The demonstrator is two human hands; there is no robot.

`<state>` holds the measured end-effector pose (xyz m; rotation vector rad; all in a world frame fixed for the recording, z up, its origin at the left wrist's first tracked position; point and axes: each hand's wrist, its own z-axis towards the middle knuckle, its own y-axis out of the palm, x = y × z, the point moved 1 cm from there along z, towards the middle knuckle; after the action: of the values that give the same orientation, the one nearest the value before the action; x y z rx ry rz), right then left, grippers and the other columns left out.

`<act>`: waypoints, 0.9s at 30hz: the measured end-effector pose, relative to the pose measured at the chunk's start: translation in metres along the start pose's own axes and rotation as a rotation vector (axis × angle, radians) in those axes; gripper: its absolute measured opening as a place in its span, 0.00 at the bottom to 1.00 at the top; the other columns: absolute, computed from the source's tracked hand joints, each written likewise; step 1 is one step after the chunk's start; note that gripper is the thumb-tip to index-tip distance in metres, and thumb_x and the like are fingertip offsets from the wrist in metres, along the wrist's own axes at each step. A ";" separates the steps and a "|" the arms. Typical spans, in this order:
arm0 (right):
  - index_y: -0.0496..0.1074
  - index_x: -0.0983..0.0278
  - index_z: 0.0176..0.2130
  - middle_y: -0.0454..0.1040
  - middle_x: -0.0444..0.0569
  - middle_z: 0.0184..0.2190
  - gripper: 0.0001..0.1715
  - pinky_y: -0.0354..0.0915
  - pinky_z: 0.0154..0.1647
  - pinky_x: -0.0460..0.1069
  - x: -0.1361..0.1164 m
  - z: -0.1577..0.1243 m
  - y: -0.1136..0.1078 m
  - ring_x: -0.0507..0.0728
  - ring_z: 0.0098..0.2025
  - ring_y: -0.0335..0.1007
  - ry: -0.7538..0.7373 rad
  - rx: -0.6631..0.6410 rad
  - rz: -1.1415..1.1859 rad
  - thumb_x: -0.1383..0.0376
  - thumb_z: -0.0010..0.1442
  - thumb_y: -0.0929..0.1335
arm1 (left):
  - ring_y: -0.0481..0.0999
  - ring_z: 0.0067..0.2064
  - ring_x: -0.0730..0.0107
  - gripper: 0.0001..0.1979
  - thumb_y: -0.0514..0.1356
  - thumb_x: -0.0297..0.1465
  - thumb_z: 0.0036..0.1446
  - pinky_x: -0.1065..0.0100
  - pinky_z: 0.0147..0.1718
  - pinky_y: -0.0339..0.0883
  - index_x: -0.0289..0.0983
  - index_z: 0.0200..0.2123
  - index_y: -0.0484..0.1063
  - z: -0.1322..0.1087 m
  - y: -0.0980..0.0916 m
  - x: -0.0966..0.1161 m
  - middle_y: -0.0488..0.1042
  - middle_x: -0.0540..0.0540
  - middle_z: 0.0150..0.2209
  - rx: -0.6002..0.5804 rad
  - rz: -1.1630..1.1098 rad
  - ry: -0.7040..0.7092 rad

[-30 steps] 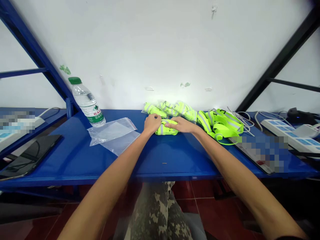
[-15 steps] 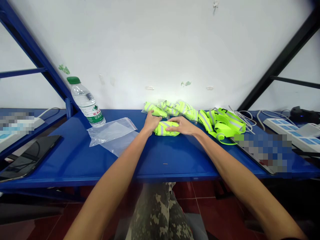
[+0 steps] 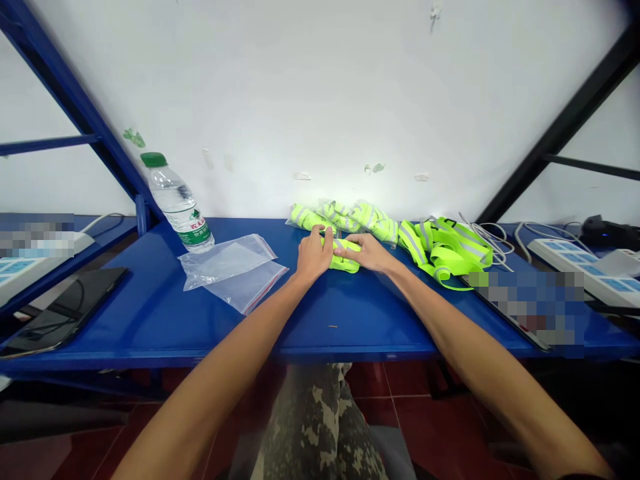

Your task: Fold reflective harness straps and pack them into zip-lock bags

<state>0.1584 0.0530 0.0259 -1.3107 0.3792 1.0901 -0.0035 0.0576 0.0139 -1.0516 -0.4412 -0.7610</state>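
A folded neon-yellow reflective vest (image 3: 347, 262) lies on the blue table (image 3: 350, 320), pressed between my two hands. My left hand (image 3: 313, 254) covers its left end with fingers curled over it. My right hand (image 3: 367, 251) holds its right end, fingers bent around the fabric. Just behind them sits a pile of bagged yellow vests (image 3: 345, 217). To the right lies a loose heap of unfolded yellow vests (image 3: 447, 250).
Clear zip bags (image 3: 235, 270) lie left of my hands, with a water bottle (image 3: 177, 204) behind them. A black tablet (image 3: 60, 313) rests at the far left. Power strips (image 3: 575, 260) and white cables (image 3: 493, 237) crowd the right side. A white wall backs the table.
My left hand has slid from the vest's far left end onto its top, and both hands have squeezed the vest into a smaller bundle.
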 end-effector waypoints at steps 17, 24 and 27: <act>0.74 0.67 0.45 0.76 0.49 0.37 0.32 0.68 0.40 0.52 -0.002 -0.004 0.014 0.59 0.39 0.71 0.074 0.013 0.073 0.53 0.43 0.77 | 0.77 0.48 0.57 0.16 0.46 0.31 0.66 0.60 0.48 0.66 0.36 0.53 0.64 0.001 -0.001 -0.004 0.77 0.38 0.44 -0.002 -0.159 -0.112; 0.75 0.65 0.49 0.77 0.49 0.44 0.33 0.68 0.46 0.52 -0.012 0.001 0.024 0.61 0.45 0.72 0.028 -0.078 0.130 0.54 0.45 0.77 | 0.78 0.46 0.56 0.14 0.48 0.30 0.64 0.62 0.45 0.65 0.38 0.52 0.64 -0.003 -0.008 -0.008 0.78 0.41 0.39 0.078 -0.107 -0.213; 0.78 0.66 0.43 0.78 0.46 0.35 0.27 0.69 0.39 0.51 -0.012 0.000 0.025 0.58 0.36 0.73 0.050 -0.129 0.187 0.54 0.45 0.77 | 0.77 0.45 0.56 0.13 0.48 0.31 0.64 0.62 0.45 0.65 0.39 0.50 0.65 -0.007 -0.010 -0.006 0.78 0.41 0.39 0.101 -0.069 -0.220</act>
<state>0.1321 0.0450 0.0210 -1.4404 0.4821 1.2571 -0.0154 0.0508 0.0129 -1.0338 -0.7001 -0.6791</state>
